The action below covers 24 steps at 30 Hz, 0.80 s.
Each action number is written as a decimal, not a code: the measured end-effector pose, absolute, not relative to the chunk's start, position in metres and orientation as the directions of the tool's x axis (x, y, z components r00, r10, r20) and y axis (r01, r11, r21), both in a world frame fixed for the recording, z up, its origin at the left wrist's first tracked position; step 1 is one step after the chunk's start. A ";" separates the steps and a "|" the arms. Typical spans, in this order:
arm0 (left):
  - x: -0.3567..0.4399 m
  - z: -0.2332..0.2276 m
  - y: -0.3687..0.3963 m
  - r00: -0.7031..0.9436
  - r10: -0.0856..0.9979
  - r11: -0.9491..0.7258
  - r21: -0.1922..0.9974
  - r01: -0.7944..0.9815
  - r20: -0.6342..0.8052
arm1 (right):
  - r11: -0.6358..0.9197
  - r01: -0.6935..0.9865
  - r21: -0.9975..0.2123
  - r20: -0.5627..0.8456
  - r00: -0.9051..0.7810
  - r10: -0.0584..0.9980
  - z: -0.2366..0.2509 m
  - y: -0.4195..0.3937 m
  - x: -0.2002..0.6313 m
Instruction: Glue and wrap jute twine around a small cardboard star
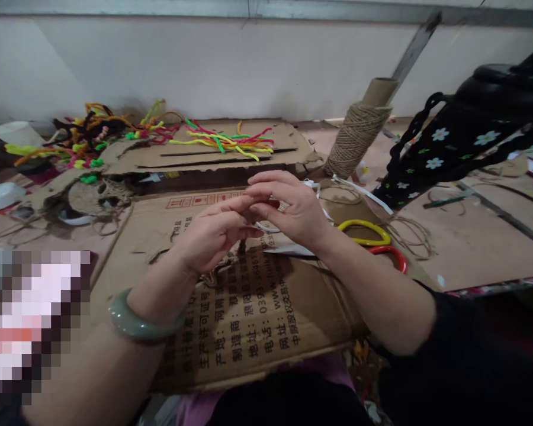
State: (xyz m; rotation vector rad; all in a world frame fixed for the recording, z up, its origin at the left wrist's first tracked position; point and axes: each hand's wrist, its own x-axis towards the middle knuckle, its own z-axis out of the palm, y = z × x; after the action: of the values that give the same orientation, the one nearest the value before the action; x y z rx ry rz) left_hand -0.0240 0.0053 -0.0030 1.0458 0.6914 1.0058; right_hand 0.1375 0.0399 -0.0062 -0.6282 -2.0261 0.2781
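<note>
My left hand (215, 231), with a green bangle (137, 319) on its wrist, meets my right hand (295, 207) above a printed sheet of cardboard (231, 343). Both hands have their fingers bent and pressed together around something small, mostly hidden by the fingers. A pale ribbed bit and a thin white curved strip show between them; I cannot tell what they belong to. Beneath the right forearm lies a pair of scissors (366, 232) with yellow and red handles, its blade pointing left. Some brown twine-like pieces (215, 275) are partly visible under the left hand.
Bright fuzzy stems (231, 141) lie on a cardboard flap behind the hands, and a tangle of them (102, 133) is at the left. A twine spool (357, 139) and a black flowered bottle (448, 145) stand at the right. A pixelated patch covers the left edge.
</note>
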 end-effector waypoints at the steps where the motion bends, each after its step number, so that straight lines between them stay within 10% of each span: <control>1: -0.024 -0.003 0.005 0.415 0.910 0.152 0.926 -0.346 0.006 | 0.850 0.329 -0.412 0.751 -0.405 0.521 -0.006 0.039 0.138; 17: -0.024 -0.001 -0.001 0.478 0.878 0.218 0.891 -0.399 0.000 | 0.892 0.400 -0.211 0.842 -0.389 0.373 -0.001 0.034 0.138; 24: -0.025 0.003 -0.003 0.419 0.906 0.241 0.882 -0.404 -0.056 | 0.866 0.354 -0.352 0.864 -0.233 0.446 0.001 0.037 0.141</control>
State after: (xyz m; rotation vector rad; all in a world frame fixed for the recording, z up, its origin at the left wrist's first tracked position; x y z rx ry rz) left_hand -0.0250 -0.0028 0.0033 0.9283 0.6562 0.9895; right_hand 0.1406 0.0373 0.0011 -0.6003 -1.8451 0.0960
